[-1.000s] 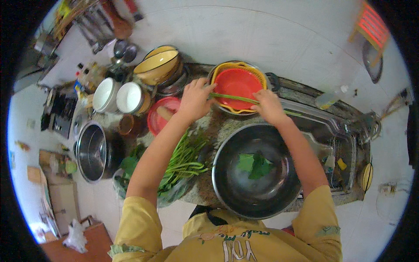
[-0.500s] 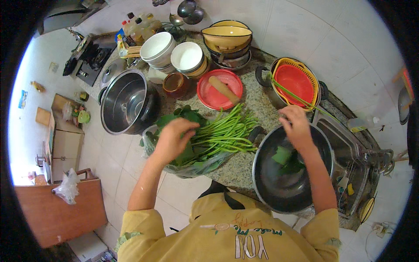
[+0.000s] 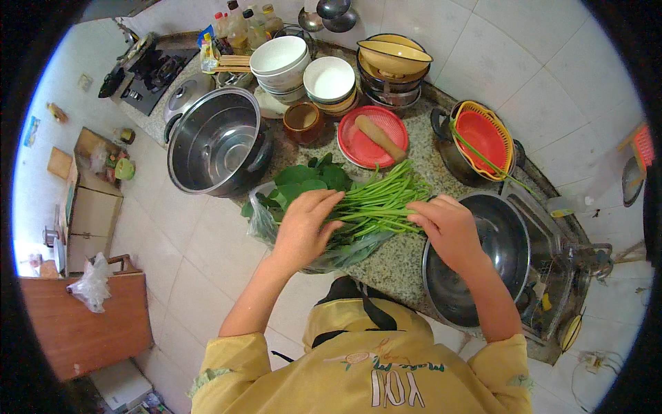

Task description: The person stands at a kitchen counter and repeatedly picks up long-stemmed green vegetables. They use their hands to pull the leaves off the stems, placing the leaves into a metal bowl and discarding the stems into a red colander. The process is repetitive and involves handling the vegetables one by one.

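Observation:
A bunch of leafy greens [image 3: 386,196] with long thin stems lies on a clear plastic bag [image 3: 352,255] on the counter, its broad leaves to the left and stems to the right. Over the leaves and the near part of the stems, my left hand [image 3: 303,228] is open, thumb and fingers apart. My right hand [image 3: 448,228] pinches at the stem ends on the right. Beneath my right forearm stands a large dark metal basin [image 3: 448,297]; the leaves seen in it earlier are hidden by that arm.
A big steel pot [image 3: 217,145] stands left. Behind the greens are a brown jar [image 3: 303,123], white bowls [image 3: 279,56] and a red strainer [image 3: 353,148] bearing a wooden stick [image 3: 380,138]. Right, red and yellow baskets [image 3: 483,141] sit in a pot, near the sink [image 3: 552,276].
My right hand has moved left from above the basin to the stem ends. My left hand has shifted right over the greens. The whole view has turned slightly.

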{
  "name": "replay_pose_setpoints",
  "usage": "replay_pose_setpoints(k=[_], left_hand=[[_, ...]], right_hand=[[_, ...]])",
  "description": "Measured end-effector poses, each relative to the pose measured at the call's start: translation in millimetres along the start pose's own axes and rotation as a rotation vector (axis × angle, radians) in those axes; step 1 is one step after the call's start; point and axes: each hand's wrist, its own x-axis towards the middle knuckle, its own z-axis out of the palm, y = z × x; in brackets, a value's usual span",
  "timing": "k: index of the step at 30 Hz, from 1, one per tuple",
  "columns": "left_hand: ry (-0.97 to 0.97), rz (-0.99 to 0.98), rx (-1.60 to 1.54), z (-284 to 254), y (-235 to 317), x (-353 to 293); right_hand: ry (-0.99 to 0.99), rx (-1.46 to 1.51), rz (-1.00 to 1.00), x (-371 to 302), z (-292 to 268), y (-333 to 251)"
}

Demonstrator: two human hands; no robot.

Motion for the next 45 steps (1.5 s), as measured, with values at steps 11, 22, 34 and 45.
replay_pose_setpoints(k=[11,22,34,45], left_hand=[[-0.185,-0.018,0.066,-28.8,-26.9,-1.3],[-0.534,-0.222,-0.792,-4.0,44.2,8.6],[-0.831,-0.364,-1.386,20.1,77.9,25.1],[-0.654,-0.293,-1.034,39.6,111.8,33.9]], right_hand=[[0.519,0.632,0.475,-56.4,-102.7,3.2],[0.677,1.424,0.511,-77.4,-78.6,30.1],[0.860,1.115,0.468,-176.8,-133.5,63.9],[1.109,1.237,0.404,-232.3,-150.9,90.6]])
